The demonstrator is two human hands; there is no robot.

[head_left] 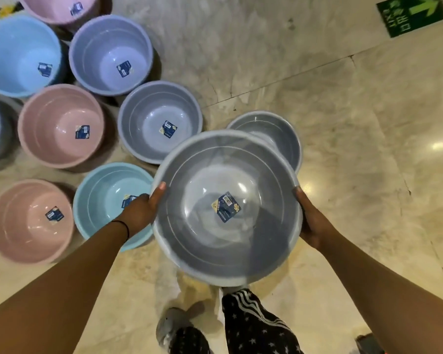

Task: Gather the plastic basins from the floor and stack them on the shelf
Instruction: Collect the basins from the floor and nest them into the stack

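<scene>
Both hands' grip on opposite rims, left hand (141,210), right hand (313,223), grey basin (225,241) between

Grey basin (225,226) held mouth-up above the marble floor (343,149), gripped at opposite rims by the left hand (141,213) and the right hand (315,223) (thumbs hooked over the edge). A label (226,207) sits at its centre. Just beyond the hands, a second grey basin (279,134) rests on the floor, partly hidden. Left of the left hand: a blue basin (100,198), pink basin (28,221) and further basins.
</scene>
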